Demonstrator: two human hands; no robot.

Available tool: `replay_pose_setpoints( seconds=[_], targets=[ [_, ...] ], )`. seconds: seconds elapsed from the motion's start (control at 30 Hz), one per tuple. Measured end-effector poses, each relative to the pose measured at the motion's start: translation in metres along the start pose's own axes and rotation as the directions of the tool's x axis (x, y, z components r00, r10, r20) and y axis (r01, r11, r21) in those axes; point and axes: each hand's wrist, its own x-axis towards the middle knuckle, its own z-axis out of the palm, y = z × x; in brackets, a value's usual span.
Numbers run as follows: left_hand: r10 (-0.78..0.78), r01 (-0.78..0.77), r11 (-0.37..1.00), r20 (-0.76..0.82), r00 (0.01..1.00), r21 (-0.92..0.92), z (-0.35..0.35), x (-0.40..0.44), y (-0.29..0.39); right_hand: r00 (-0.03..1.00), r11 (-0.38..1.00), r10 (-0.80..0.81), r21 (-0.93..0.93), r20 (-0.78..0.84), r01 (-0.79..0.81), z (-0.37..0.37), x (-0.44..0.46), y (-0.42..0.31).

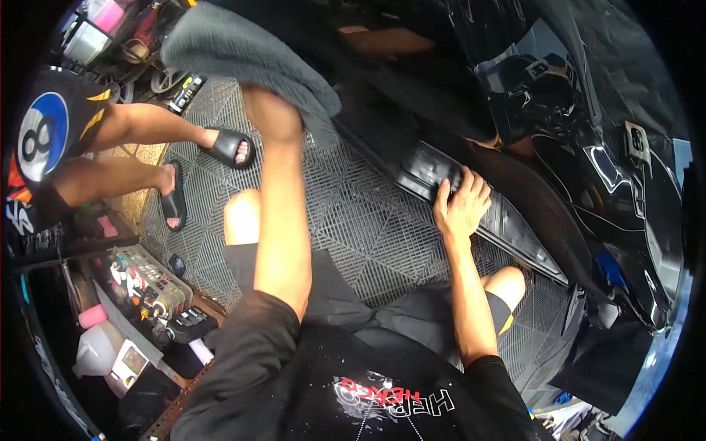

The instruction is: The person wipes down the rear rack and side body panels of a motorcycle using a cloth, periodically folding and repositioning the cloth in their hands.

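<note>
A dark grey, carpet-like cloth (250,55) sweeps across the upper left, its far side running into the black car interior. My left hand (273,116), blurred by motion, is closed at the cloth's lower edge; the fingers are mostly hidden behind it. On the car's black door sill (518,228) rests my right hand (462,204). Its fingers are stretched over the sill's inner edge, near a ribbed black plastic piece (423,163), and hold nothing.
Another person's legs (154,125) in black sandals stand at the left on the grey grid floor (353,235). Nearer me is a rack with a plastic basket (158,279) of small tools and bottles. Glossy black car bodywork (610,191) rises at the right.
</note>
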Motion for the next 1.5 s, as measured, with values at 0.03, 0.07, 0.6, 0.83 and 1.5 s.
replay_pose_setpoints(
  seconds=[0.03, 0.07, 0.6, 0.83, 1.5],
  targets=[
    [0.085, -0.091, 0.986, 0.048, 0.995, 0.142, 0.000, -0.034, -0.018, 1.000, 1.000, 0.004, -0.002, 0.006, -0.004, 0.002, 0.000, 0.001],
    [0.086, -0.091, 0.987, 0.045, 0.995, 0.131, 0.004, -0.070, -0.036, 1.000, 1.000, 0.004, -0.004, 0.013, -0.004, 0.003, 0.000, 0.002],
    [-0.783, 0.676, 0.353, 0.191, 0.592, -0.647, 0.099, -0.184, -0.110, 1.000, 0.998, -0.013, -0.059, 0.028, 0.015, 0.007, -0.003, -0.004],
    [-0.626, 0.822, -0.145, 0.694, 0.355, -0.551, 0.112, -0.199, -0.244, 0.998, 0.998, 0.000, -0.057, -0.058, -0.003, 0.005, -0.003, -0.008],
    [-0.001, -0.009, 0.999, -0.247, 0.969, -0.038, 0.030, 0.002, 0.029, 0.999, 0.991, -0.040, 0.124, -0.022, 0.043, -0.009, 0.003, 0.006]
  ],
)
